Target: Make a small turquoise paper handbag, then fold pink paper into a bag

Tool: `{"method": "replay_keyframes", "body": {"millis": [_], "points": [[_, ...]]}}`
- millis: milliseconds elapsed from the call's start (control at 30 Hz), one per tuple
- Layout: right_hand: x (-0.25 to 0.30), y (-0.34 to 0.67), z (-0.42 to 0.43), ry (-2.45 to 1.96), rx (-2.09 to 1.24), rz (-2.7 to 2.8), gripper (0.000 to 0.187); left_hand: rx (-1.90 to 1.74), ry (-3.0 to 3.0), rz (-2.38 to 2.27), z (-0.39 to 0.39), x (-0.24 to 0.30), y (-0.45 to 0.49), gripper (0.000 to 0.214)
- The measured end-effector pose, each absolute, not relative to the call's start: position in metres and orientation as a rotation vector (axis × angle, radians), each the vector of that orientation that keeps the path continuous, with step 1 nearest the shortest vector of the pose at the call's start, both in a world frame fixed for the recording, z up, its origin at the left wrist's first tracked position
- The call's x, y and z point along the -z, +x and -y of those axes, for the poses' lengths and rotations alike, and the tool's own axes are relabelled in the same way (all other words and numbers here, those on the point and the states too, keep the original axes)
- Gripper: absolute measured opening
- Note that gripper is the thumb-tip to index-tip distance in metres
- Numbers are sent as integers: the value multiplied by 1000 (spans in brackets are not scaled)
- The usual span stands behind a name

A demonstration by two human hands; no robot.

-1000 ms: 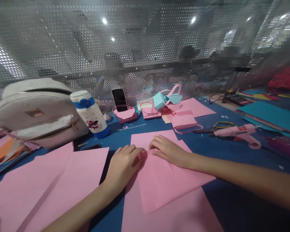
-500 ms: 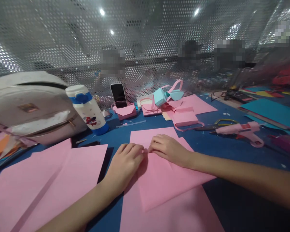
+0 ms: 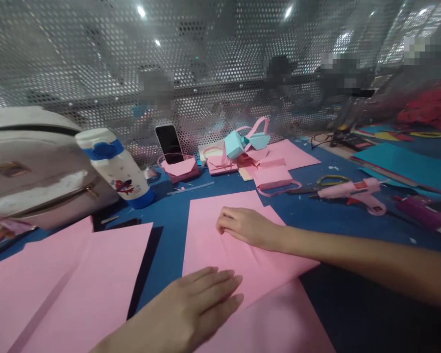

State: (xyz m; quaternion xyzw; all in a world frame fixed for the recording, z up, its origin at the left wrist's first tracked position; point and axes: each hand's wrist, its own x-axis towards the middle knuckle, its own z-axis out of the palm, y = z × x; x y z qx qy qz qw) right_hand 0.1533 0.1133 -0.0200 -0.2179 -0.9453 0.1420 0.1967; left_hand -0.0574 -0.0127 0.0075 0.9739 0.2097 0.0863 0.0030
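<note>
Your right hand (image 3: 248, 228) is bending its fingers down onto the folded pink sheet (image 3: 268, 267), near its upper part; whether they are pinching or only pressing the paper, I cannot tell. Your left hand (image 3: 191, 304) is holding nothing, its fingers reaching out nearly straight and close together over the sheet's lower left part. That sheet is lying in front of you on another pink sheet (image 3: 279, 323), on the blue tabletop (image 3: 165, 255). Its fold is showing, so the folding is looking at least partly done; faint, uneven creases are crossing it, and how much smoothing is left isn't showing. Farther out, loose pink sheets (image 3: 84, 274) are lying to your left, and a pink glue gun (image 3: 353, 192) is resting to your right. Behind, a small pink paper bag (image 3: 272, 176) is looking already shaped.
</note>
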Motion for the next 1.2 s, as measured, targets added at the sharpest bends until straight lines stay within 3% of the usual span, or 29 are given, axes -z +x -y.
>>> {"method": "replay_keyframes", "body": {"millis": [533,833,1200], "points": [[24,154,-116,-586,-326,2649,17,-207,3140,-771,27,-10,-45,42],[21,156,-116,-570,-240,2669,17,173,3075,-745,4,-23,-10,74],[27,155,-120,-567,-292,2635,14,251,3054,-645,-17,-27,27,74]]}}
